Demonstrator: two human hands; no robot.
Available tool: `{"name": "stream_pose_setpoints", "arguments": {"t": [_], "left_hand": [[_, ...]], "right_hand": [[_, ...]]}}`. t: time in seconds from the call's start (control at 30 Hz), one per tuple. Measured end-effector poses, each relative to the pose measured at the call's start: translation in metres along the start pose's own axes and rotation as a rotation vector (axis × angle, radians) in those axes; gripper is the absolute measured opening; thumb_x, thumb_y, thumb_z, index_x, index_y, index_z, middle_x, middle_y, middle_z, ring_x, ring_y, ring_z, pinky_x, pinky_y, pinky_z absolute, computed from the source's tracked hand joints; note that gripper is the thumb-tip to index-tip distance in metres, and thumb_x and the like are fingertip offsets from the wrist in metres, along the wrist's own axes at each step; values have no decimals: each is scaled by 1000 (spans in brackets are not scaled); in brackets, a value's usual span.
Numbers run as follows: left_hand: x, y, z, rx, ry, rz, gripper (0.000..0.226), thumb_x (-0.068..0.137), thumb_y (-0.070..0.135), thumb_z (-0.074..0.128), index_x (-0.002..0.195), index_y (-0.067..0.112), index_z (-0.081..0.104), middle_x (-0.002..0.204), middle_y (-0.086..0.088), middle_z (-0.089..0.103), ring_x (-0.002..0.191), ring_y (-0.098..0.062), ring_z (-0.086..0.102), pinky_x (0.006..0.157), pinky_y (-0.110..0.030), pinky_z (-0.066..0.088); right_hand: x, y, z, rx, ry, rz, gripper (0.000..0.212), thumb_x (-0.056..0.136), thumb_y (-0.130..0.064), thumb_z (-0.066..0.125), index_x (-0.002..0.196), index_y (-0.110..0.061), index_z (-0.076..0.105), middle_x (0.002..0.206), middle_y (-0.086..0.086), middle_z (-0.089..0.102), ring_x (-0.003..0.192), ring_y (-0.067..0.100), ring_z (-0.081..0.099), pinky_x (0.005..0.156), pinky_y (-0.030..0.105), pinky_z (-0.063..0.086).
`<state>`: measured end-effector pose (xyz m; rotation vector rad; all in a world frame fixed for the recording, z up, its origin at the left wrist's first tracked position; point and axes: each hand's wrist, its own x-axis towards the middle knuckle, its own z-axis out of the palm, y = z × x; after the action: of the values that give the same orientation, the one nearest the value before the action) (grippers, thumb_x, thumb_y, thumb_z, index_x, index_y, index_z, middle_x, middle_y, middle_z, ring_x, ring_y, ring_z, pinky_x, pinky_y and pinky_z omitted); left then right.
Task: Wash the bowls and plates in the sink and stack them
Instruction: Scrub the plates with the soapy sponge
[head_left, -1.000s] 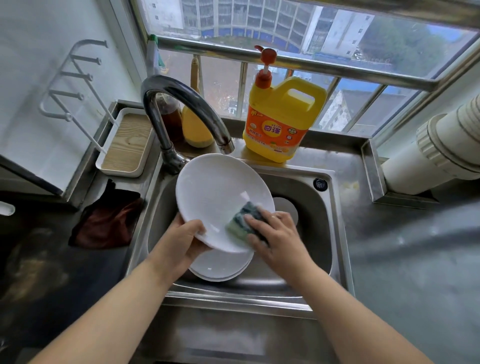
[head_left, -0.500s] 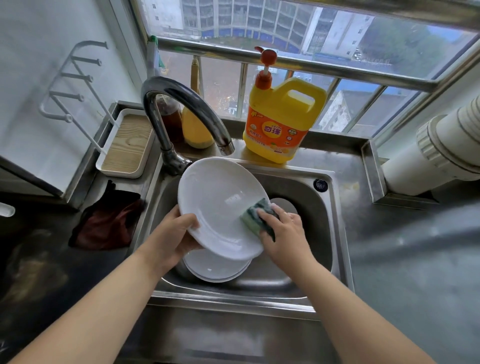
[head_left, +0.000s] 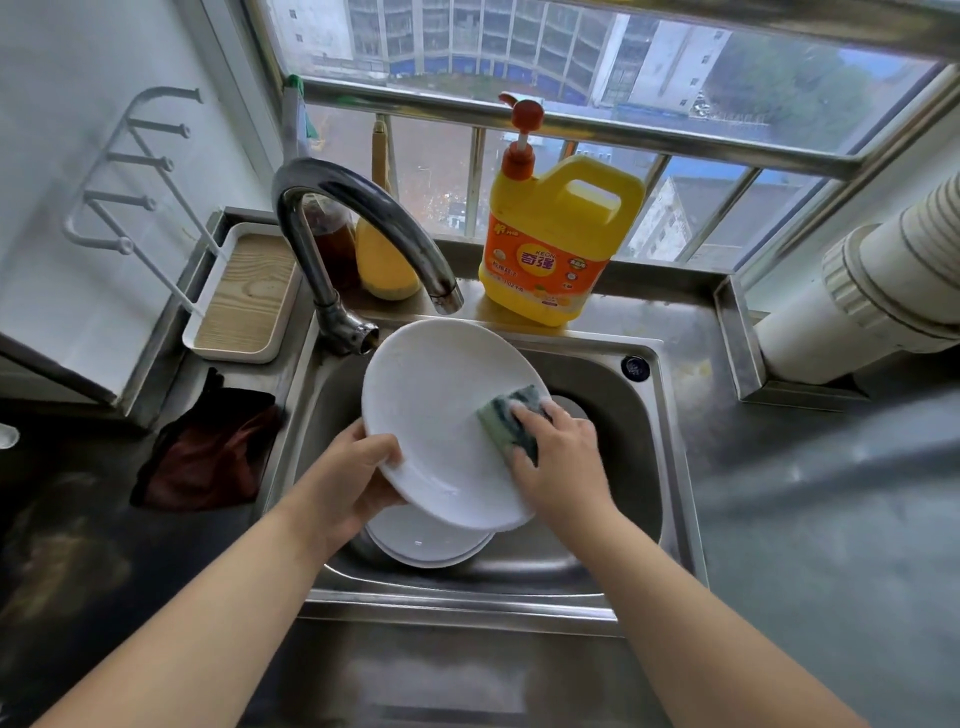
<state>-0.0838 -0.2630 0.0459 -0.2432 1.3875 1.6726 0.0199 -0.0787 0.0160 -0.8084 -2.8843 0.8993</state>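
Observation:
A large white plate (head_left: 436, 405) is tilted over the steel sink (head_left: 644, 467). My left hand (head_left: 353, 483) grips its lower left rim, thumb on the face. My right hand (head_left: 561, 457) presses a green sponge (head_left: 511, 421) against the plate's right side, fingers curled over it. Under the held plate, more white plates (head_left: 426, 540) lie stacked on the sink floor, mostly hidden. A white round object (head_left: 571, 408) shows partly behind my right hand.
The curved tap (head_left: 363, 218) arches over the sink's back left. A yellow detergent jug (head_left: 556, 244) stands behind the basin, with bottles (head_left: 384, 260) beside it. A dark red cloth (head_left: 208, 457) lies on the left counter near a white tray (head_left: 244, 301). A white pipe (head_left: 872, 291) runs at right.
My right hand has slid the sponge up and to the right across the plate. The plate has shifted a little under the tap, still gripped by my left hand.

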Motion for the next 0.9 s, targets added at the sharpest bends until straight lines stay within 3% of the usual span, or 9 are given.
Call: {"name": "stream_pose_setpoints", "arguments": {"t": [0.1, 0.2, 0.33, 0.47, 0.57, 0.67, 0.77, 0.83, 0.9], "left_hand": [[1, 1, 8, -20, -42, 25, 57, 66, -3, 49, 121, 8, 58, 115, -22, 65, 99, -38, 64, 67, -42, 57], [0, 2, 4, -40, -69, 46, 53, 76, -9, 42, 120, 13, 59, 110, -20, 68, 96, -37, 66, 64, -41, 57], [-3, 3, -7, -3, -79, 30, 58, 68, -3, 47, 120, 19, 58, 114, -15, 66, 103, -35, 63, 65, -38, 56], [0, 3, -1, 49, -94, 15, 67, 59, 2, 48, 124, 17, 55, 118, -18, 64, 107, -39, 60, 70, -43, 56], [2, 6, 3, 47, -96, 44, 66, 58, 1, 48, 123, 12, 55, 111, -21, 64, 95, -35, 63, 69, -45, 57], [1, 6, -4, 29, -88, 44, 65, 59, 0, 48, 121, 13, 57, 110, -20, 66, 89, -34, 66, 65, -42, 56], [-5, 4, -8, 74, -97, 22, 63, 60, 2, 47, 120, 18, 58, 108, -14, 67, 92, -31, 64, 63, -39, 57], [-7, 0, -3, 102, -126, 8, 61, 62, 3, 48, 120, 19, 57, 109, -15, 67, 97, -34, 63, 71, -45, 59], [-7, -3, 6, 110, -126, 3, 61, 62, 3, 48, 121, 18, 56, 111, -17, 65, 99, -36, 61, 79, -51, 55]], "right_hand": [[-18, -37, 9, 215, -10, -168, 49, 87, -28, 60, 136, -27, 52, 146, 5, 39, 126, 25, 35, 104, 16, 19], [-32, -41, 8, 203, -75, -283, 47, 83, -29, 61, 130, -31, 57, 141, -1, 45, 119, 18, 37, 100, 14, 20], [-10, 3, -8, 53, 13, -120, 46, 81, -35, 61, 126, -30, 61, 136, 4, 51, 115, 27, 42, 105, 31, 31], [4, 2, -8, -1, 33, 5, 49, 91, -33, 56, 140, -30, 46, 149, 6, 35, 128, 29, 30, 110, 32, 19], [-13, -31, 4, 186, -44, -223, 51, 86, -33, 54, 137, -28, 50, 147, 8, 38, 126, 27, 35, 107, 23, 20], [-30, -32, 6, 172, -136, -343, 51, 84, -28, 55, 134, -33, 53, 146, 2, 41, 121, 22, 36, 105, 22, 22], [-12, 1, -2, 76, -13, -192, 49, 84, -19, 61, 131, -28, 56, 142, 6, 46, 119, 31, 41, 103, 25, 25], [3, 13, -8, -22, -5, -20, 50, 89, -23, 59, 138, -29, 49, 149, 6, 37, 127, 30, 33, 109, 30, 22], [11, 5, -6, 2, 16, 40, 51, 92, -28, 56, 142, -30, 42, 153, 7, 30, 132, 29, 28, 112, 34, 19]]}}
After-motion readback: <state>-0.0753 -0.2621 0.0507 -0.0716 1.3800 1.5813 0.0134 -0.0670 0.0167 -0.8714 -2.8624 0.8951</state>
